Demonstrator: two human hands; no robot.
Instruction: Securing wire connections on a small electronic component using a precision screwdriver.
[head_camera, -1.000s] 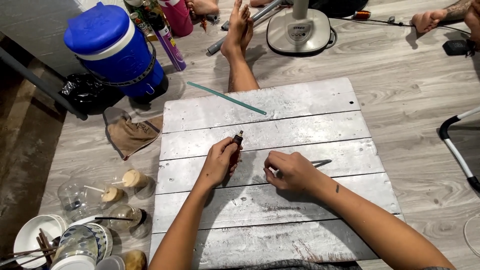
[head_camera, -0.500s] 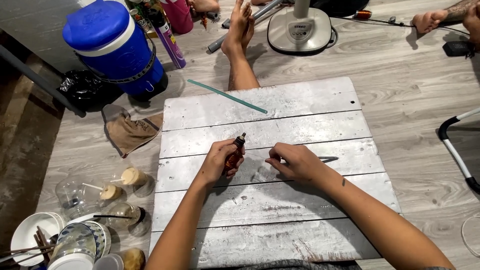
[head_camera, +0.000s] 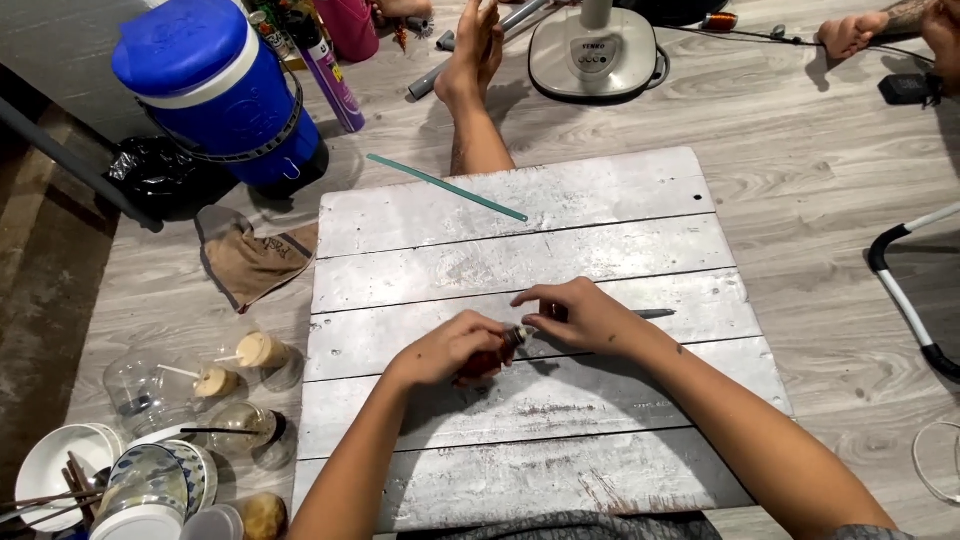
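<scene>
My left hand (head_camera: 452, 347) grips a small dark red bottle (head_camera: 492, 356) lying low over the white plank board (head_camera: 450, 260). My right hand (head_camera: 580, 315) pinches the bottle's cap end (head_camera: 520, 332), fingertips touching it. A thin grey pencil-like tool (head_camera: 655, 314) sticks out to the right from under my right hand, and I cannot tell whether the hand holds it. A long green strip (head_camera: 445, 187) lies across the board's far left corner. My bare leg and foot (head_camera: 475, 90) stretch out beyond the board.
A blue water cooler (head_camera: 215, 90) stands far left, a brown cloth (head_camera: 250, 262) beside the board. Glass jars (head_camera: 150, 385) and bowls (head_camera: 60, 465) crowd the near left. A fan base (head_camera: 592, 55) sits far centre, a white tube frame (head_camera: 900, 290) at right. Another person's foot (head_camera: 860, 30) rests far right.
Both hands drew together near the board's middle. The bottle has tipped from pointing away to lying sideways, and my right hand has moved left onto its cap end.
</scene>
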